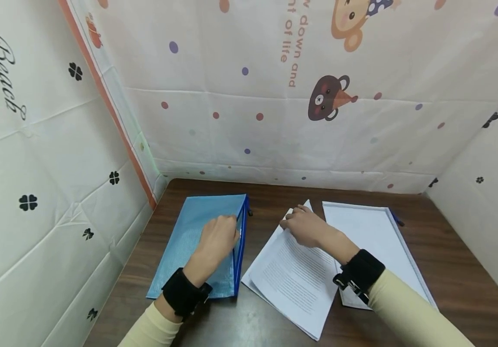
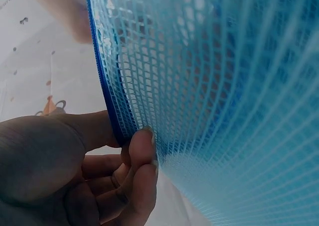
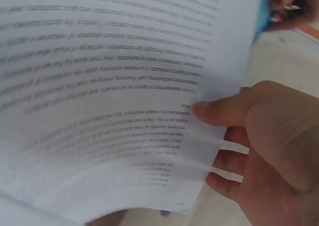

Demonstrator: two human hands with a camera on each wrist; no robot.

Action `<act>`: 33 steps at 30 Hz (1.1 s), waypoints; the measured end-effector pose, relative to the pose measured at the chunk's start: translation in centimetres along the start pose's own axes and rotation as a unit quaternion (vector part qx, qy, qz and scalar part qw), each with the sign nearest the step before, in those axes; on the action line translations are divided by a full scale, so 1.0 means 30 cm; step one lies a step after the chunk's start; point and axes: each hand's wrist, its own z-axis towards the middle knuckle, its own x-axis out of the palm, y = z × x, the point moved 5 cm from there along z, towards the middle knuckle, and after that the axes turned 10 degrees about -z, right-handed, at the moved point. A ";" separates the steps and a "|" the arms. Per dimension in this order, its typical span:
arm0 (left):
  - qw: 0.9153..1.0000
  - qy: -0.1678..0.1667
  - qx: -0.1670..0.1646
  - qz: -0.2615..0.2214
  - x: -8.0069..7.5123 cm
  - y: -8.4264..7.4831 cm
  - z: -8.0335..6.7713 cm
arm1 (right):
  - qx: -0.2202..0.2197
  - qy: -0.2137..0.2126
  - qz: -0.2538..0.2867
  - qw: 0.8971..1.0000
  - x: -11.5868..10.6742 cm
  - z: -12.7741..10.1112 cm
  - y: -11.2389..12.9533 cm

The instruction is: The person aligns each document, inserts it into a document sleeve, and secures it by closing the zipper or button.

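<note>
A blue mesh zipper pouch (image 1: 184, 241) lies on the left half of the table, its dark blue zipped edge (image 1: 241, 250) facing right. My left hand (image 1: 217, 238) grips that edge, thumb on one side and fingertips curled on the other, as the left wrist view shows on the mesh (image 2: 209, 76). Right of the pouch lies a small stack of printed paper sheets (image 1: 296, 279), slightly fanned. My right hand (image 1: 305, 226) pinches the far edge of the sheets, the thumb on the printed face of the page (image 3: 99, 96).
A white rectangular pouch or folder (image 1: 374, 246) lies at the right, partly behind the right forearm, with a small dark blue tab (image 1: 398, 219) near its far corner. The brown wooden table (image 1: 283, 190) is bordered by white patterned cloth walls (image 1: 214, 135).
</note>
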 end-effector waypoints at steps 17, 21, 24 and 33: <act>1.000 -0.019 0.014 -0.005 -0.025 0.007 -0.001 | 0.083 -0.301 0.114 0.943 -0.242 -0.302 -0.175; 0.999 -0.028 0.018 -0.006 -0.037 0.004 -0.008 | 0.127 -0.325 0.162 0.923 -0.284 -0.373 -0.206; 1.000 -0.027 0.007 -0.010 -0.041 0.005 -0.005 | 0.173 -0.322 0.256 0.895 -0.293 -0.421 -0.230; 0.999 -0.032 0.011 0.023 -0.035 0.001 -0.006 | 0.295 -0.233 0.532 0.759 -0.160 -0.490 -0.254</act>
